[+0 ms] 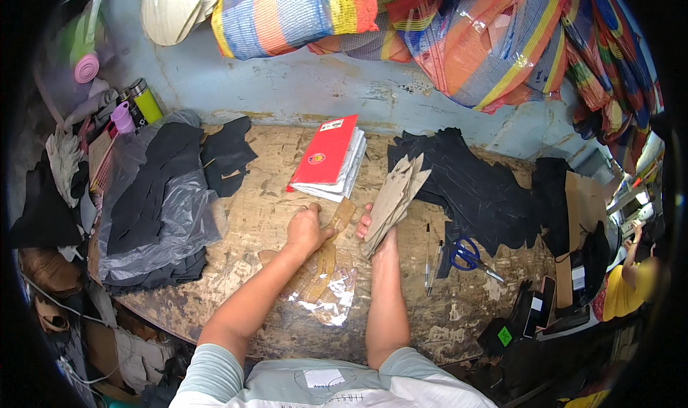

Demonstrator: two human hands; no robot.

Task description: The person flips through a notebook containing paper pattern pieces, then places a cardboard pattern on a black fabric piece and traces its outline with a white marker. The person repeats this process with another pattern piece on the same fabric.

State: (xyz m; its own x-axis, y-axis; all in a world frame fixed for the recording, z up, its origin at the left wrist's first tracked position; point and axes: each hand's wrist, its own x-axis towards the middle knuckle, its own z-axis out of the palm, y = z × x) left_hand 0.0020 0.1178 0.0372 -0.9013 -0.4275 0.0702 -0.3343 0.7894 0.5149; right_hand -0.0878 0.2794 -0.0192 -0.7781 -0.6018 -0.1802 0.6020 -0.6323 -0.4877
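My left hand (306, 230) is closed, thumb pressed against a brownish translucent piece (345, 214) that sticks up past the thumb. Under that wrist lies a clear plastic bag (340, 304) with similar brownish shaped pieces in or on it. A fanned stack of beige cardboard-like cut pieces (395, 201) stands tilted in my right hand (365, 223), gripped by its lower part. Just beyond both hands rests a thick red-covered book (326, 153) with worn pages. Pens (428, 254) and blue-handled scissors (466, 255) lie to the right of my right forearm.
Black cut pieces spread over the worn wooden table (272, 146) at right (466, 186) and, partly on plastic, at left (154, 178). Phones (534, 315) lie near the right edge. Bottles (145, 101) stand back left. Striped woven sacks (287, 17) hang over the far side. Another person (627, 286) is far right.
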